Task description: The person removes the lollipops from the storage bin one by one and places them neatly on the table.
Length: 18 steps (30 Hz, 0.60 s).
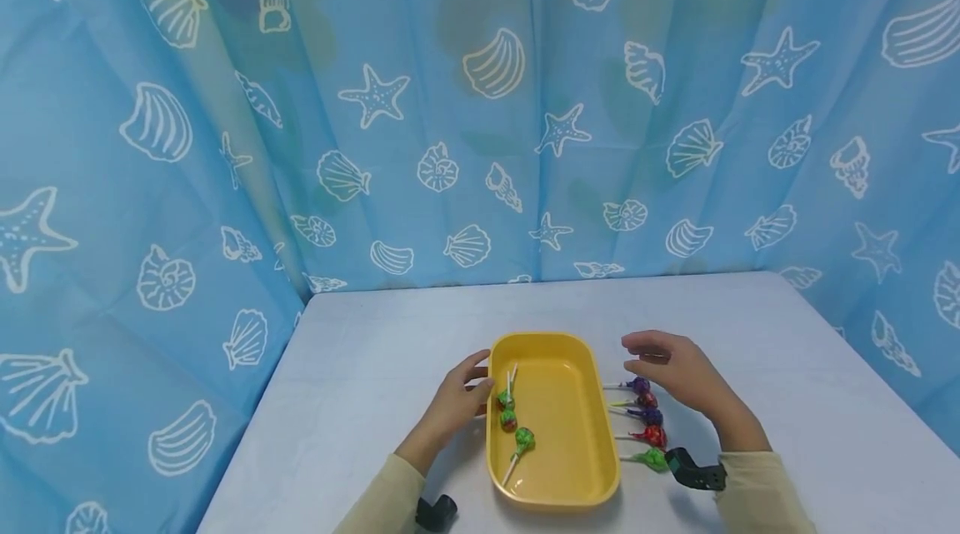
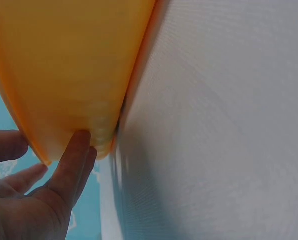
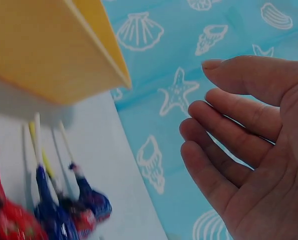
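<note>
Head view: tray (image 1: 567,421) lengthwise forward; left grip (image 1: 459,391) loosely touching, right grip (image 1: 677,366) parted, empty.

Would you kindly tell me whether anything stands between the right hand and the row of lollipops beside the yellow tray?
Nothing visible does: the right hand hovers by the far end of the row of lollipops, and the yellow tray lies to their left.
</note>
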Each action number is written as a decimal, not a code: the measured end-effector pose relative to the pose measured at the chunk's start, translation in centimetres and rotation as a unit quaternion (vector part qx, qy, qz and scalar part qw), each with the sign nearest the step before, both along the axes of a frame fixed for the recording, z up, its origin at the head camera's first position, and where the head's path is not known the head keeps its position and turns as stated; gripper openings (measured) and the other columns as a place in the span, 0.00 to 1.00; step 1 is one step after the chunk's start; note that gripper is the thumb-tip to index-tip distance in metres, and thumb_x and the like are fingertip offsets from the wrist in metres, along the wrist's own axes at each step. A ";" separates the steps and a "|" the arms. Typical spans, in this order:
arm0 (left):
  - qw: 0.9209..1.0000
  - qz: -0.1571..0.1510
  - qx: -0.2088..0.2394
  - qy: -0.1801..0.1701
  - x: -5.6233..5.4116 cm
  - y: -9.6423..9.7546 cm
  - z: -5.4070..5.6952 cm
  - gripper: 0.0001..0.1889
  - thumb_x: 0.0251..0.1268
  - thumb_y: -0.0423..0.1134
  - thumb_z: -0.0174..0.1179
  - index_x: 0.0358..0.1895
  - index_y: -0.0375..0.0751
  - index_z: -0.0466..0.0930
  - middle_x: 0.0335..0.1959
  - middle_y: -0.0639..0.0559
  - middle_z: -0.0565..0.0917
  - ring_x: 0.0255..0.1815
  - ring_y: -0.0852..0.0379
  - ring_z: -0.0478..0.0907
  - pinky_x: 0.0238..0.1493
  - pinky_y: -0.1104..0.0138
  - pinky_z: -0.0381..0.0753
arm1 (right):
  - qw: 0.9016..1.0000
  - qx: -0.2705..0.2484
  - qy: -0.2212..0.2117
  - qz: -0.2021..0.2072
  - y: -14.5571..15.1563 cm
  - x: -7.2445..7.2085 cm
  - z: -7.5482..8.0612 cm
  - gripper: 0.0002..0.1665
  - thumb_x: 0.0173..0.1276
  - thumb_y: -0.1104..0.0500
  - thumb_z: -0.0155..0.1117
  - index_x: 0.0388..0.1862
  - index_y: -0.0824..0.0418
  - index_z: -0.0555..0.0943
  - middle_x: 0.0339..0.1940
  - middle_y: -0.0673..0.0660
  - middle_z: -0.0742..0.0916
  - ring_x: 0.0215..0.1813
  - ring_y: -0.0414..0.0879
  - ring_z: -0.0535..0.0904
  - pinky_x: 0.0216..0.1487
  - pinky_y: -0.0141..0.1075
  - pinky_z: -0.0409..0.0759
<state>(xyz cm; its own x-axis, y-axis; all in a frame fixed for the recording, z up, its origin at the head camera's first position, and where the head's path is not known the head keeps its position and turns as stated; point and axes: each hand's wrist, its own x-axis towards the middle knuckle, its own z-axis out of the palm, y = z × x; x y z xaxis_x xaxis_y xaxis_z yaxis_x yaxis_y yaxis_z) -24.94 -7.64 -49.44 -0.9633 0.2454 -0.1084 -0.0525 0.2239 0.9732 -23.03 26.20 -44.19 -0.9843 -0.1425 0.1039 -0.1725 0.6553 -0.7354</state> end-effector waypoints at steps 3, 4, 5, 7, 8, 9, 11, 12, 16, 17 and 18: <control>1.000 -0.001 0.004 -0.001 0.0 0.0 0.1 0.28 0.77 0.32 0.54 0.77 0.41 0.63 0.65 0.34 0.75 0.57 0.40 0.81 0.46 0.59 0.90 | 1.000 -0.012 -0.003 0.014 -0.7 -0.4 0.2 0.27 0.70 0.52 0.70 0.62 0.64 0.80 0.60 0.64 0.84 0.62 0.64 0.80 0.59 0.56 0.83; 1.000 -0.002 0.005 0.001 0.0 0.0 0.1 0.28 0.77 0.32 0.54 0.77 0.41 0.63 0.65 0.34 0.75 0.57 0.40 0.81 0.46 0.59 0.90 | 1.000 -0.017 -0.003 0.017 -0.9 -0.5 0.3 0.26 0.70 0.52 0.70 0.62 0.64 0.80 0.60 0.64 0.84 0.61 0.63 0.80 0.59 0.55 0.83; 1.000 -0.003 0.007 0.000 0.0 0.0 0.1 0.28 0.77 0.32 0.54 0.77 0.42 0.63 0.65 0.34 0.75 0.57 0.40 0.81 0.46 0.59 0.90 | 1.000 -0.021 -0.001 0.023 -1.1 -0.6 0.4 0.26 0.70 0.52 0.69 0.62 0.65 0.80 0.60 0.64 0.84 0.61 0.63 0.80 0.59 0.55 0.83; 1.000 -0.003 0.005 0.003 0.1 0.0 0.1 0.28 0.77 0.32 0.54 0.77 0.42 0.63 0.65 0.33 0.75 0.58 0.39 0.81 0.46 0.58 0.90 | 0.999 -0.032 0.000 0.030 -1.6 -0.7 0.6 0.26 0.70 0.52 0.69 0.62 0.64 0.80 0.60 0.63 0.84 0.61 0.62 0.80 0.60 0.55 0.83; 1.000 -0.001 0.004 0.004 0.2 -0.1 0.1 0.28 0.77 0.33 0.55 0.77 0.42 0.63 0.65 0.33 0.75 0.58 0.39 0.80 0.46 0.58 0.90 | 0.999 -0.037 -0.001 0.035 -1.9 -0.8 0.6 0.26 0.70 0.53 0.69 0.62 0.64 0.80 0.60 0.63 0.84 0.61 0.62 0.80 0.60 0.55 0.82; 1.000 0.001 0.001 0.003 0.2 -0.1 0.1 0.28 0.77 0.33 0.55 0.77 0.42 0.63 0.66 0.33 0.75 0.58 0.39 0.80 0.46 0.58 0.90 | 0.998 -0.041 -0.002 0.039 -2.2 -0.9 0.7 0.26 0.70 0.53 0.69 0.62 0.64 0.80 0.60 0.63 0.84 0.61 0.62 0.80 0.60 0.55 0.82; 1.000 0.004 -0.001 0.000 0.3 -0.2 0.1 0.28 0.77 0.33 0.55 0.77 0.42 0.63 0.66 0.33 0.74 0.58 0.39 0.80 0.46 0.57 0.90 | 0.998 -0.044 -0.010 0.045 -2.8 -1.0 0.8 0.26 0.70 0.53 0.69 0.63 0.63 0.80 0.60 0.62 0.84 0.62 0.61 0.80 0.61 0.55 0.82; 1.000 0.005 -0.002 -0.002 0.4 -0.2 0.1 0.28 0.77 0.33 0.55 0.77 0.42 0.63 0.66 0.33 0.74 0.58 0.39 0.80 0.46 0.57 0.90 | 0.998 -0.045 -0.015 0.046 -3.1 -1.0 0.9 0.26 0.70 0.54 0.69 0.63 0.63 0.80 0.60 0.61 0.84 0.62 0.60 0.80 0.61 0.55 0.82; 1.000 0.001 -0.006 -0.002 0.3 -0.1 0.0 0.28 0.77 0.34 0.55 0.77 0.42 0.63 0.66 0.33 0.74 0.58 0.39 0.80 0.47 0.58 0.90 | 0.997 -0.044 -0.019 0.053 -3.8 -1.3 1.0 0.24 0.70 0.55 0.69 0.62 0.62 0.81 0.59 0.61 0.84 0.61 0.59 0.80 0.61 0.55 0.82; 1.000 0.000 -0.007 -0.001 0.2 -0.1 0.0 0.28 0.77 0.34 0.55 0.77 0.42 0.63 0.66 0.34 0.74 0.58 0.39 0.80 0.47 0.57 0.90 | 0.997 -0.046 -0.019 0.056 -4.0 -1.4 1.0 0.24 0.70 0.55 0.69 0.62 0.62 0.81 0.59 0.61 0.85 0.61 0.59 0.80 0.62 0.54 0.82; 1.000 0.002 -0.011 -0.002 0.1 0.0 0.0 0.28 0.77 0.34 0.55 0.77 0.44 0.64 0.66 0.35 0.74 0.58 0.40 0.80 0.47 0.58 0.90 | 0.997 -0.049 -0.018 0.061 -4.1 -1.5 1.1 0.24 0.70 0.55 0.69 0.62 0.62 0.81 0.59 0.62 0.85 0.61 0.59 0.81 0.62 0.54 0.82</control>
<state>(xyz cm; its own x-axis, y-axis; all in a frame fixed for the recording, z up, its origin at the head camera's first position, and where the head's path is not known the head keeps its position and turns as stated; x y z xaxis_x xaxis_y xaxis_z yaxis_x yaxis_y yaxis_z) -24.85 -7.67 -49.46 -0.9637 0.2398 -0.1174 -0.0570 0.2451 0.9678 -24.55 22.06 -43.11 -0.9634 -0.2532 0.0875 -0.2190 0.5561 -0.8017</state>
